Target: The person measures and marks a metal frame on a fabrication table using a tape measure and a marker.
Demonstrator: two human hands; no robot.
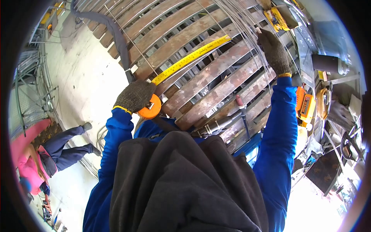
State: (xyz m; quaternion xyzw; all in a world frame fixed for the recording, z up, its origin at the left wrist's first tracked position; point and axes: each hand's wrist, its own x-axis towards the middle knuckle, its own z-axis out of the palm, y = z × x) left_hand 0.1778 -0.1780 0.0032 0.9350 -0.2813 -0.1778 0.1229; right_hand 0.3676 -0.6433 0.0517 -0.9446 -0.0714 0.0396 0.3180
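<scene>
My left hand (136, 96), in a dark knitted glove, is closed around the orange case of a tape measure (154, 106). The yellow tape blade (189, 60) runs out from it, up and to the right, across the slats. My right hand (273, 48), gloved the same way, is at the upper right over a bundle of thin metal rods (247, 23). Its fingers are bent together with a small pale tip showing by them; what they grip is hard to make out. The blade's far end lies left of this hand, apart from it.
Rusty metal slats (208, 92) form the work table. A hammer-like tool with a red part (239, 101) lies near my body. An orange case (305, 104) and a yellow box (276, 19) are at the right. A dark hose (116, 34) hangs left; a person in pink (33, 166) is beyond.
</scene>
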